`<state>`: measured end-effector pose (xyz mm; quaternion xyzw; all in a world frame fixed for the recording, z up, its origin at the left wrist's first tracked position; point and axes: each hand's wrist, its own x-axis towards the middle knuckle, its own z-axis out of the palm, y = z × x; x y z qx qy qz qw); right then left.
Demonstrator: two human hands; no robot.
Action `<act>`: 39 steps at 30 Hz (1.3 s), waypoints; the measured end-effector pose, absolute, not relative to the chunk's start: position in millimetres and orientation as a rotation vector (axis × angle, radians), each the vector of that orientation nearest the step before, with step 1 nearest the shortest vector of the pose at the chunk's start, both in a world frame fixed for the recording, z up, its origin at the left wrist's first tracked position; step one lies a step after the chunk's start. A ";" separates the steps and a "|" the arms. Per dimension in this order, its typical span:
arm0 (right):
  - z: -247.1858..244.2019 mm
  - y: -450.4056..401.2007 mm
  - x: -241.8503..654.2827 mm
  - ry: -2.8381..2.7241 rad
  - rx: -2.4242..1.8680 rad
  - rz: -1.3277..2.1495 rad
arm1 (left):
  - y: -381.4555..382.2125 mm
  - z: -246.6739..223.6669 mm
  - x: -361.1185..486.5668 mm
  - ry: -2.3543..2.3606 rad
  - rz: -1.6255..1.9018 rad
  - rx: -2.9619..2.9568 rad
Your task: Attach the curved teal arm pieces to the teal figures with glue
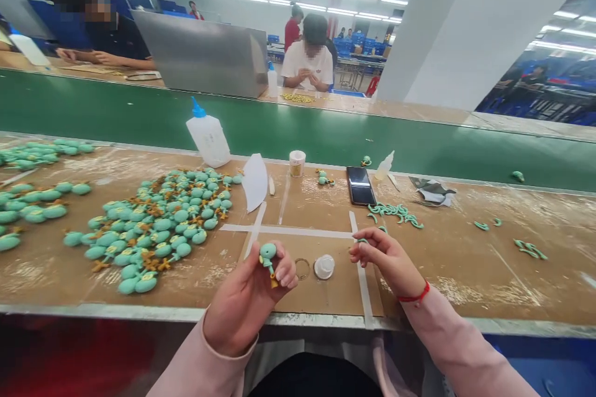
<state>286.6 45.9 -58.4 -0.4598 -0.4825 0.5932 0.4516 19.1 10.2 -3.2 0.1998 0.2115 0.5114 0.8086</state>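
Observation:
My left hand (244,301) holds a small teal clay figure (269,258) with an orange part at its lower end, pinched between thumb and fingers. My right hand (386,260) hovers over the cardboard work surface (326,288), its fingertips pinched beside a small green strip (361,240). I cannot tell whether they grip it. More curved green strips (395,211) lie just beyond. Between my hands stand a white round cap (324,267) and a thin ring (302,268). A large heap of teal figures (158,229) lies to the left.
A white glue bottle (208,136), small jar (297,163), white paper piece (254,182) and phone (361,186) stand at the bench's back. Behind runs a green conveyor belt (279,121). Co-workers (308,59) sit beyond it, beside a metal panel (200,53).

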 end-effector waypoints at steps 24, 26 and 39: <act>-57.1 52.3 289.4 -1.324 -1.149 1.372 | 10.3 -15.2 16.3 0.555 1.083 0.480; -53.0 51.1 284.4 -1.315 -1.166 1.418 | 8.5 -19.6 16.0 0.603 1.092 0.513; -43.9 48.2 240.5 -1.270 -1.393 1.469 | -7.1 -38.6 7.8 0.640 1.151 0.494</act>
